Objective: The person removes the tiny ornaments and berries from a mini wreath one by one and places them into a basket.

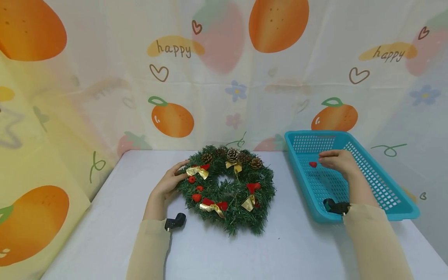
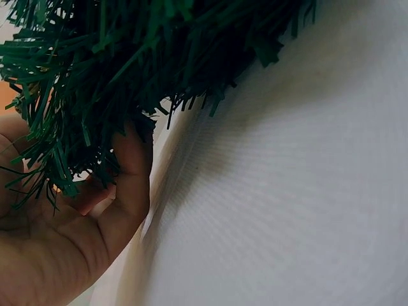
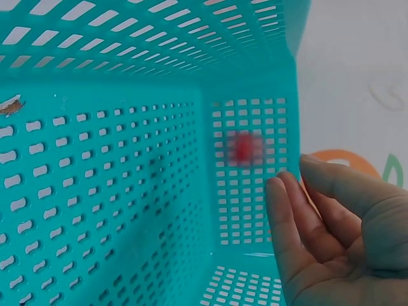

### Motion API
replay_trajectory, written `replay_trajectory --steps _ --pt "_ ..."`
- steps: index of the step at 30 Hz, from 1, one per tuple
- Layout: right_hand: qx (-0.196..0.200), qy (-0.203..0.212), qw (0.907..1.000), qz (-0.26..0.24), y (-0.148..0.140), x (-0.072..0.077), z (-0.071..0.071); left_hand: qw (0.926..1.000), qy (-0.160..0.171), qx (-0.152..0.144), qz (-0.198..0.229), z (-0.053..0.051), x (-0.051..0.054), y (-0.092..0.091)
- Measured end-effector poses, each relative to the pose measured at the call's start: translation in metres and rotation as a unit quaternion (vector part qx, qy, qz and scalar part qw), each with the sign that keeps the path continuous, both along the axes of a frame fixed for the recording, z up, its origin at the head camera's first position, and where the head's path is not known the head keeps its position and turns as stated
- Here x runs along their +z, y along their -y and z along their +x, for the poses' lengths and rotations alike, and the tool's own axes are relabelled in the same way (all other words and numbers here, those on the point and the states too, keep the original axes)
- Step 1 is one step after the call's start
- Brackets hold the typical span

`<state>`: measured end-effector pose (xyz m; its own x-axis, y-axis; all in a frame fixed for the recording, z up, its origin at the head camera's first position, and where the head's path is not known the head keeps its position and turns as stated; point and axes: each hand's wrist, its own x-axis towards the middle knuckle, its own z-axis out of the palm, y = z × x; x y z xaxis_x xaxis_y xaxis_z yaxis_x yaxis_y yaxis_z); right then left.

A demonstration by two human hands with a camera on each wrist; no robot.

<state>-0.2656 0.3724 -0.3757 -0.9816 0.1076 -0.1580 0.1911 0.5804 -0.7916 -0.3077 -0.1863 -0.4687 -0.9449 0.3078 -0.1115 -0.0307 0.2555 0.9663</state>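
Note:
A green Christmas wreath [image 1: 229,221] lies on the white table, with pinecones [image 1: 232,154], red berries [image 1: 196,198] and red-and-gold bows [image 1: 212,206] on it. My left hand [image 1: 170,182] grips its left edge; in the left wrist view the fingers [image 2: 132,172] curl under the green needles. Over the blue-green plastic basket [image 1: 308,194] hovers my right hand [image 1: 339,160], fingers loosely bent and holding nothing. Just off its fingertips is a small red berry-like piece [image 1: 313,164], blurred in the right wrist view, apparently in mid-air inside the basket.
The basket has perforated walls and stands at the table's right side. Behind the table hangs a fruit-printed cloth [image 1: 224,97]. White tabletop [image 1: 280,249] lies between wreath and basket. Each wrist carries a small black camera [image 1: 175,221].

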Motion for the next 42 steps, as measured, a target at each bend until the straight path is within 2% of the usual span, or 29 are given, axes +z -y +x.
replay_trajectory --steps 6,13,22,28,31,36,40,42 --pt "-0.002 0.001 1.0000 0.003 0.001 0.000 0.000 0.9999 -0.008 0.000 -0.015 -0.001 -0.001 0.000" --pt "-0.007 -0.005 1.0000 0.003 0.001 0.001 0.000 1.0000 0.006 0.003 0.007 -0.001 -0.002 0.000" --pt "-0.006 -0.026 0.9988 -0.040 0.000 0.002 0.000 0.9999 0.007 -0.001 0.008 0.001 0.001 0.000" --pt "-0.019 -0.047 0.9962 -0.071 0.002 0.010 0.001 1.0000 0.005 -0.001 0.004 0.002 0.001 0.000" --pt "-0.025 -0.066 0.9880 -0.137 0.003 0.020 0.004 1.0000 -0.004 -0.002 -0.006 0.000 0.000 -0.001" --pt "-0.016 -0.080 0.9613 -0.263 0.003 0.034 0.012 0.9999 -0.002 -0.003 -0.011 -0.002 -0.002 0.000" --pt "-0.002 -0.089 0.9503 -0.298 0.006 0.043 0.017 0.9999 0.000 -0.002 -0.013 -0.001 -0.002 0.001" --pt "0.006 -0.095 0.9415 -0.323 0.009 0.049 0.020 0.9998 -0.008 -0.002 -0.020 -0.001 -0.002 0.002"
